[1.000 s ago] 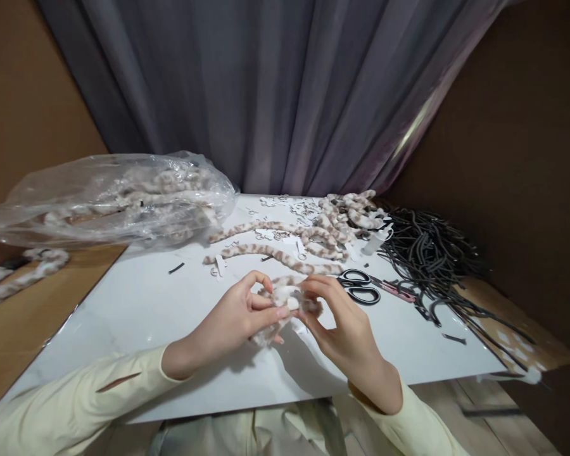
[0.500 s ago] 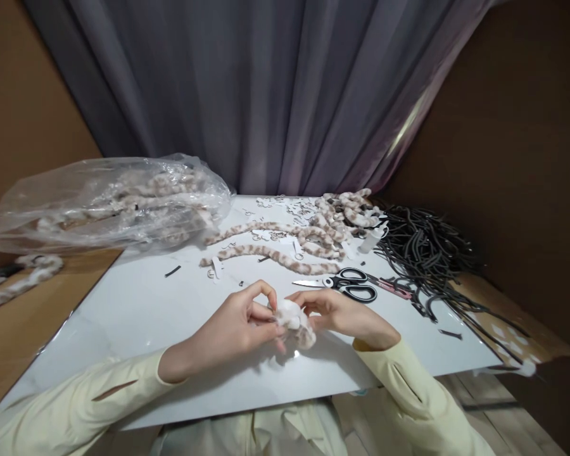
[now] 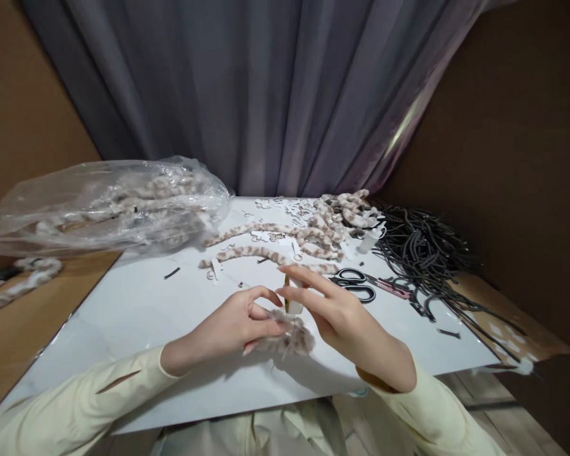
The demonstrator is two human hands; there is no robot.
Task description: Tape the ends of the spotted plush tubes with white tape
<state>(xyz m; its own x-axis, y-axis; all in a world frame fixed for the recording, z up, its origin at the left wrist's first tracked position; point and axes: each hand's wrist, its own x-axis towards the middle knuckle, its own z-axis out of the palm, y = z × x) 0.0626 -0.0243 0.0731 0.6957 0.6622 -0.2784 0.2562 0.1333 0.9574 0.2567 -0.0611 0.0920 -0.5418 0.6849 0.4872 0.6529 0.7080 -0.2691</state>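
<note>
My left hand (image 3: 244, 323) is closed, thumb against fingers, on a bunched piece of white-and-brown plush (image 3: 299, 339) just above the near part of the table. A thin pale strand hangs from the plush. Over it, my right hand (image 3: 337, 310) pinches a small item (image 3: 287, 292) with a narrow yellow-and-dark edge and a pale part below. Its kind is unclear, and my fingers partly cover it. Beyond my right hand lie scissors (image 3: 358, 292) with black-and-grey handles; their blades are hidden behind that hand. A long plush strip (image 3: 247, 253) lies farther back.
A clear plastic bag (image 3: 99, 202) of plush strips lies at the left. Small metal rings and white tags (image 3: 299, 209), a plush heap (image 3: 351, 209), a small clear bottle (image 3: 370, 239), a pink-handled tool (image 3: 394, 288) and black cords (image 3: 422, 253) cover the back and right.
My right hand has let go of the plush and risen above it, now pinching the small yellow-edged item. My left hand keeps hold of the plush, which has turned and dropped slightly.
</note>
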